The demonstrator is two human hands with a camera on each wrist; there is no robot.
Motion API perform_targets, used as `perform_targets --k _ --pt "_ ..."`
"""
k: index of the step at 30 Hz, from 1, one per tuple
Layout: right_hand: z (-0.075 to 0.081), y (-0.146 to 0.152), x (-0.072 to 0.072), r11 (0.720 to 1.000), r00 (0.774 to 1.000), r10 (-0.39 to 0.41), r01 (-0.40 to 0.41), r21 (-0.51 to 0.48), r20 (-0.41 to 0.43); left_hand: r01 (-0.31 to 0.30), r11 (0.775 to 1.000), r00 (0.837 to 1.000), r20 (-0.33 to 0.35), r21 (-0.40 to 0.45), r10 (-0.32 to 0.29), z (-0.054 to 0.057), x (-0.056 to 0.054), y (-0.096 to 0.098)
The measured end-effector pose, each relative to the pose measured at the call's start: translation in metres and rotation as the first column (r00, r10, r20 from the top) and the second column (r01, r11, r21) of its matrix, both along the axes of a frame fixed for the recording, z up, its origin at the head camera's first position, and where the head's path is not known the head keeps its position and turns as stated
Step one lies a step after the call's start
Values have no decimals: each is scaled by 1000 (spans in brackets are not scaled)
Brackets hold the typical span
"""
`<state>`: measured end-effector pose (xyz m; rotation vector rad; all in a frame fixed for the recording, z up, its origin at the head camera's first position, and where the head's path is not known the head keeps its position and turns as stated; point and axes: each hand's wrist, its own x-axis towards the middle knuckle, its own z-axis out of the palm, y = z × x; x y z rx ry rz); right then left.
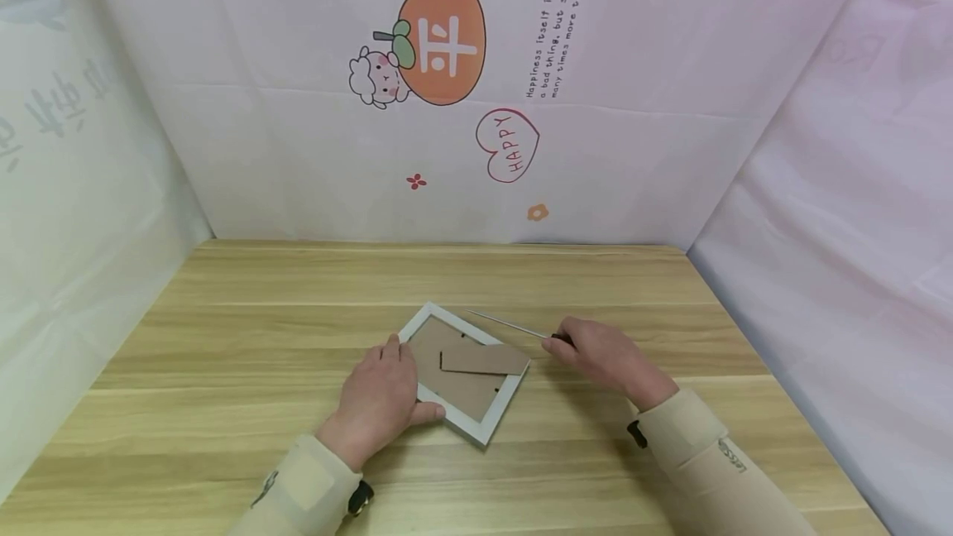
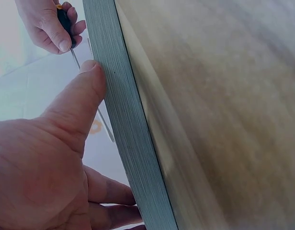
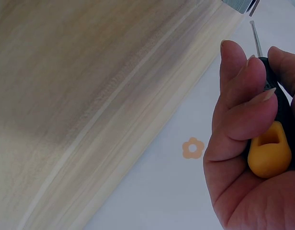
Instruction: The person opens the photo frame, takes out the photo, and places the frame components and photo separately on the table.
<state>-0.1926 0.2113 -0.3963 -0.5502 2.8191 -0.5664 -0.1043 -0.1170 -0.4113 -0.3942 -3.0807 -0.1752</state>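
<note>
A picture frame (image 1: pixel 498 413) with a light grey border lies face down on the wooden table, its brown back panel (image 1: pixel 428 346) and stand leg (image 1: pixel 480 359) showing. My left hand (image 1: pixel 381 394) holds its left corner, thumb along the near edge and fingers at the far-left edge; the left wrist view shows the thumb (image 2: pixel 83 91) against the grey side. My right hand (image 1: pixel 606 358) grips a screwdriver (image 3: pixel 280 112) by its black handle with a yellow end. The thin shaft (image 1: pixel 508 324) points left, its tip beside the frame's far edge.
The wood-grain table (image 1: pixel 246 337) reaches back to a white printed cloth (image 1: pixel 298 164). More white cloth hangs at the left (image 1: pixel 89 189) and at the right (image 1: pixel 834 213).
</note>
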Motion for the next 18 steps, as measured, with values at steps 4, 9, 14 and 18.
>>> perform_targets --k 4,9,14,18 --pt "-1 0 1 1000 1000 4 -4 -3 2 -9 1000 1000 -3 2 9 0 1 1" --pt "-1 1 0 1000 1000 1 -1 -2 2 -18 1000 1000 -8 -1 18 1 3 3" --pt "-1 0 0 1000 1000 -1 1 7 -2 -20 1000 1000 -22 -17 20 3 5 3" --pt "-1 0 0 1000 1000 -1 1 13 -3 -32 999 999 2 -15 32 4 5 5"
